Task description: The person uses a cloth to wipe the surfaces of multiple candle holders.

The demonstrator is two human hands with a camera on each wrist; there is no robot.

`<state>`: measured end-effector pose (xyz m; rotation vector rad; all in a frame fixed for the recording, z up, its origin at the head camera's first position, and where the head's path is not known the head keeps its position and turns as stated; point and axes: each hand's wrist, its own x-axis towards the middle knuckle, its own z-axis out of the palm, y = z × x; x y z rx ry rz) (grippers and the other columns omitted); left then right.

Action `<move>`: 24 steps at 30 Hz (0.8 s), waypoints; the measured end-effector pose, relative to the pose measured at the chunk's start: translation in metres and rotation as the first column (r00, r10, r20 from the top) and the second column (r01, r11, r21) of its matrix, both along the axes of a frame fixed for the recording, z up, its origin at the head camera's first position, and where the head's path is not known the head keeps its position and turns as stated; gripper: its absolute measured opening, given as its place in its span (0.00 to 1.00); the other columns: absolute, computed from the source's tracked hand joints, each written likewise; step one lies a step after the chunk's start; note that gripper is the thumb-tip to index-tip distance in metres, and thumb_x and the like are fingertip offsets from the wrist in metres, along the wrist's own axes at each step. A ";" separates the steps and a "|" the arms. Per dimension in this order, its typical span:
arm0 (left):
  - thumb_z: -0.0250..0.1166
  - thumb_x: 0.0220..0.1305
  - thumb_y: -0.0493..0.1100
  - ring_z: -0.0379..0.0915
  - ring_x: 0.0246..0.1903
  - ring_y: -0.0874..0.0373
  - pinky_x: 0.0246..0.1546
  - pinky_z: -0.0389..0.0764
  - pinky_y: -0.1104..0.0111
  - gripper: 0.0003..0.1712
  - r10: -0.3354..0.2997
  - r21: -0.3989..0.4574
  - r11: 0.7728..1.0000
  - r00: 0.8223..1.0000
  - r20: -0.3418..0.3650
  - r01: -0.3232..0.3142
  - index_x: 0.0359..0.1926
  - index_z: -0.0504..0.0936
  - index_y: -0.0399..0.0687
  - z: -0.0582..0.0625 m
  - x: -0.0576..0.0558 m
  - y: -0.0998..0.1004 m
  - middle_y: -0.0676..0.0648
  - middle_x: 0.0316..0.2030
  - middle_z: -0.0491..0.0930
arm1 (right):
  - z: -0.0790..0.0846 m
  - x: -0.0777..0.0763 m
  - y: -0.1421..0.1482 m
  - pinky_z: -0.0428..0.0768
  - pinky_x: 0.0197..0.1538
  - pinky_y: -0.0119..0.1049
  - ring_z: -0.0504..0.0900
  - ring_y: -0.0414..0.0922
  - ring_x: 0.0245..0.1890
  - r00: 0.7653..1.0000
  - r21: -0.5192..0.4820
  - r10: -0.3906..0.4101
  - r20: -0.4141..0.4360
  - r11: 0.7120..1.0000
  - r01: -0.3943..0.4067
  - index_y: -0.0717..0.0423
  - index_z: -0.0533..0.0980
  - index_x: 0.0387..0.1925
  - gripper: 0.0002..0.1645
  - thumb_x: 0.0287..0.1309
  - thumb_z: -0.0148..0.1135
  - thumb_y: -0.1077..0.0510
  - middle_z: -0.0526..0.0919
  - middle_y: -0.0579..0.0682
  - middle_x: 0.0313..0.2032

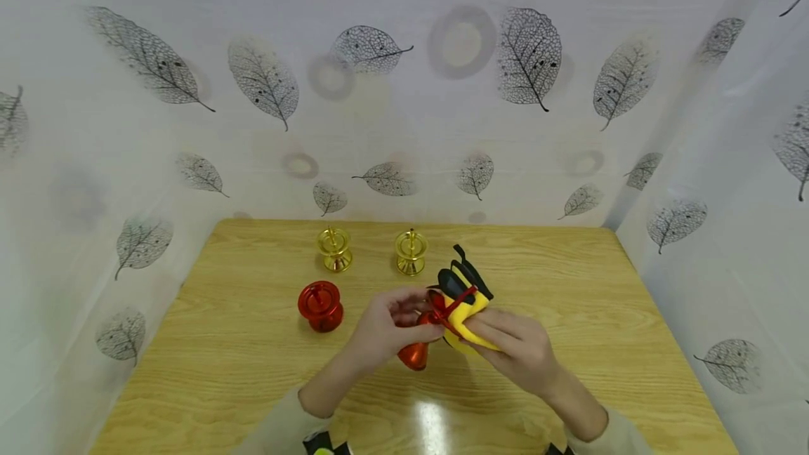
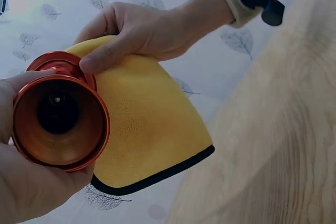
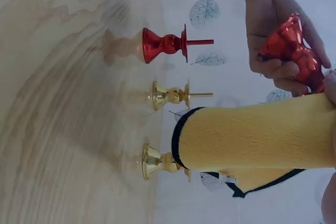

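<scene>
Over the table my left hand (image 1: 387,325) grips a shiny red candle holder (image 1: 413,356), tilted, with its hollow flared base facing the left wrist camera. A yellow cloth (image 2: 142,124) with black edging is in my right hand (image 1: 523,351), its thumb right at the candle holder's upper rim in the left wrist view. The cloth is folded over and hangs down beside the holder. In the right wrist view, the left fingers curl around the red holder's body (image 3: 287,40); the cloth overlaps the lower part of the scene.
Another red candle holder (image 1: 320,307) stands on the wooden table (image 1: 234,357), left of my hands. Behind it are two gold candle holders, one on the left (image 1: 334,250) and one on the right (image 1: 411,253). A leaf-patterned white curtain (image 1: 404,118) surrounds the table's back and sides.
</scene>
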<state>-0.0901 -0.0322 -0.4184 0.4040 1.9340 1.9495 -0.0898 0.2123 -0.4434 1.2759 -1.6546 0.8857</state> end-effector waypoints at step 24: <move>0.82 0.56 0.39 0.87 0.39 0.60 0.40 0.87 0.74 0.39 0.167 -0.122 0.971 0.952 -0.258 -0.204 0.68 0.80 0.41 0.000 0.016 0.015 0.43 0.48 0.90 | 0.011 0.008 -0.012 0.90 0.44 0.31 0.90 0.53 0.30 0.981 -0.037 -0.180 -0.074 0.983 0.178 0.70 0.88 0.35 0.14 0.70 0.68 0.61 0.91 0.63 0.32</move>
